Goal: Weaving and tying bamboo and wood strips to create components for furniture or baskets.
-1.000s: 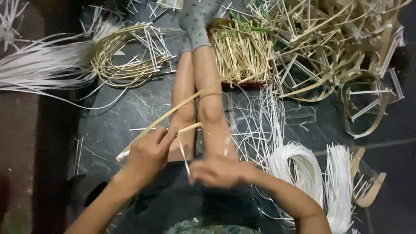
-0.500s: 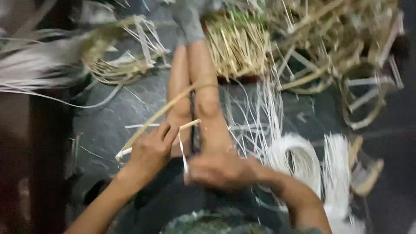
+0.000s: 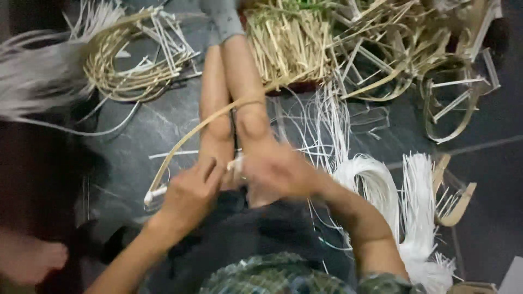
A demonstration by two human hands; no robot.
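Top left: a coil of thin tan cane with white strips (image 3: pixel 136 60) lying on the dark stone floor (image 3: pixel 163 125).
Top centre: a bundle of short straw-coloured sticks (image 3: pixel 286 46).
Right: bent bamboo hoop frames (image 3: pixel 447 103).
Lower right: white plastic strip bundles (image 3: pixel 422 207).

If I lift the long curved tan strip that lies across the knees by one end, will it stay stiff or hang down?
The curved tan strip holds an arc across the legs, so it is probably springy rather than limp. It looks thin, so likely light. The white strands beside it curl loosely and would probably droop.
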